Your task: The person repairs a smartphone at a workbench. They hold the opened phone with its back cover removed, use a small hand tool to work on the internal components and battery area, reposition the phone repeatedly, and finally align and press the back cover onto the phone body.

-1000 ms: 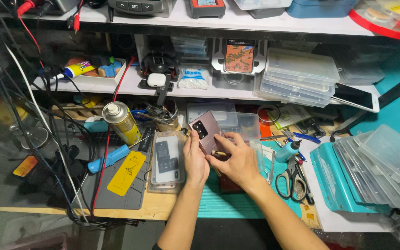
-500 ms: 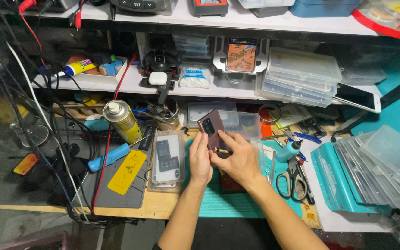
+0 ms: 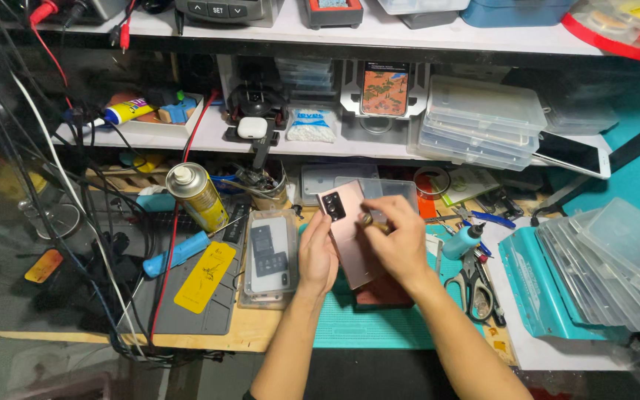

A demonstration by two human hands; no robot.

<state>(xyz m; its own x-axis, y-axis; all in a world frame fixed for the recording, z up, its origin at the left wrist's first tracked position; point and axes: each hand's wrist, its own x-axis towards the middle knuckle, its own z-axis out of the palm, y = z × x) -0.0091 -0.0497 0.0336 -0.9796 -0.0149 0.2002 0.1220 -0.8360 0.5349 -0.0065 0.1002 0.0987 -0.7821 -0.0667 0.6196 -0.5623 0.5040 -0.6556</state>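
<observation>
A rose-gold phone (image 3: 347, 230) with a black camera block at its top corner is held upright over the bench, its back facing me. My left hand (image 3: 316, 255) grips its left edge from below. My right hand (image 3: 398, 241) wraps its right edge, and the fingertips pinch a small dark tool (image 3: 370, 221) against the phone's back. Another dark phone body (image 3: 383, 295) lies flat on the teal mat (image 3: 364, 326) under my right wrist.
A clear case holding a phone (image 3: 270, 255) lies left of my hands, beside a yellow spray can (image 3: 197, 196), a grey work mat (image 3: 187, 296) and tangled cables (image 3: 75, 222). Scissors (image 3: 475, 285), a small bottle (image 3: 462, 241) and stacked clear plastic boxes (image 3: 616, 274) are at right. Shelves behind hold boxes and gadgets.
Both hands have tilted and turned the phone slightly, and my right fingers with the small tool have shifted on its back. The bench items have not moved.
</observation>
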